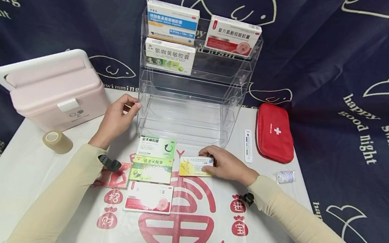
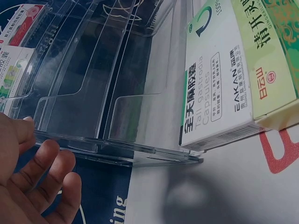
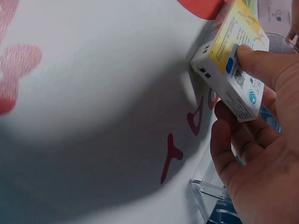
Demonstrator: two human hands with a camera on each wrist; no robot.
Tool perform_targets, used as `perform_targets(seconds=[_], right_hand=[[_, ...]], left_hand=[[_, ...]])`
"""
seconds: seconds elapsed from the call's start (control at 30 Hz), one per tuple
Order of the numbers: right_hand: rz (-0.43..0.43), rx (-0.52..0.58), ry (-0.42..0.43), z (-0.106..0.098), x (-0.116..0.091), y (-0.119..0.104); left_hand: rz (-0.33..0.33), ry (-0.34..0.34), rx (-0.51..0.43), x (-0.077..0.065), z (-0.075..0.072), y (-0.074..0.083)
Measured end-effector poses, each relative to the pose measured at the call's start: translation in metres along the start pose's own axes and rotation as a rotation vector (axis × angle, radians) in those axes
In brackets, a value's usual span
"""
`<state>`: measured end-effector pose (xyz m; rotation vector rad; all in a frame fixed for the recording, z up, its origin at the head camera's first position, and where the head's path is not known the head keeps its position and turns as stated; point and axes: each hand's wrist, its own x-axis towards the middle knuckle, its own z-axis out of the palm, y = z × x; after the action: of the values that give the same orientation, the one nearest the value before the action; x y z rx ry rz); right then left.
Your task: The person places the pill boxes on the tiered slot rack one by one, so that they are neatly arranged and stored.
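My right hand [image 1: 227,164] pinches a yellow-and-white medicine box [image 1: 195,166] between thumb and fingers, just in front of the clear rack. In the right wrist view, the thumb lies across the box [image 3: 233,60], which tilts over the white cloth. My left hand [image 1: 117,116] is at the left side of the clear acrylic tiered rack [image 1: 181,130]; its fingers are loosely bent, with the tips at the rack's edge. Left of the held box lie a green-and-white capsule box [image 1: 156,148], a light green box [image 1: 151,169] and a white-and-red box [image 1: 148,198].
Upper tiers hold a blue-and-white box [image 1: 171,22], a red-and-white box [image 1: 233,37] and a white-and-green box [image 1: 169,57]. A pink medicine case [image 1: 60,93], tape roll [image 1: 57,142] and red box [image 1: 115,176] are left; a thermometer [image 1: 248,146], red first-aid pouch [image 1: 275,133] and bandage roll [image 1: 285,177] right.
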<state>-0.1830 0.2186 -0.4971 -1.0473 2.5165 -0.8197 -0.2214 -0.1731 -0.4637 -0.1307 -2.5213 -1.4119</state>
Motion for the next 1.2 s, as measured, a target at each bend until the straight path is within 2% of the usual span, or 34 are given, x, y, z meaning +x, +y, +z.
perform_targets(seconds=[0.1, 0.23, 0.43, 0.67, 0.77, 1.03, 1.2], right_hand=[[-0.004, 0.042, 0.002, 0.0, -0.001, 0.001], [-0.003, 0.041, 0.028, 0.0, -0.001, 0.003], [0.025, 0.044, 0.145, 0.002, -0.002, 0.007], [-0.004, 0.102, 0.249, 0.008, -0.004, 0.009], [-0.013, 0.127, 0.258, 0.01, -0.006, 0.009], [-0.047, 0.189, 0.21, 0.012, -0.011, 0.013], [-0.07, 0.193, 0.229, 0.012, -0.011, 0.014]], left_hand=[[0.002, 0.0, -0.005, 0.001, 0.0, 0.001], [-0.002, 0.002, -0.008, 0.001, 0.0, 0.001], [-0.001, 0.005, -0.007, 0.001, 0.0, 0.002], [-0.006, 0.003, -0.003, 0.0, 0.001, 0.002], [-0.008, -0.001, 0.002, 0.0, 0.001, 0.001], [-0.011, -0.007, 0.003, 0.0, 0.001, 0.0], [-0.008, -0.007, -0.004, 0.0, 0.0, 0.0]])
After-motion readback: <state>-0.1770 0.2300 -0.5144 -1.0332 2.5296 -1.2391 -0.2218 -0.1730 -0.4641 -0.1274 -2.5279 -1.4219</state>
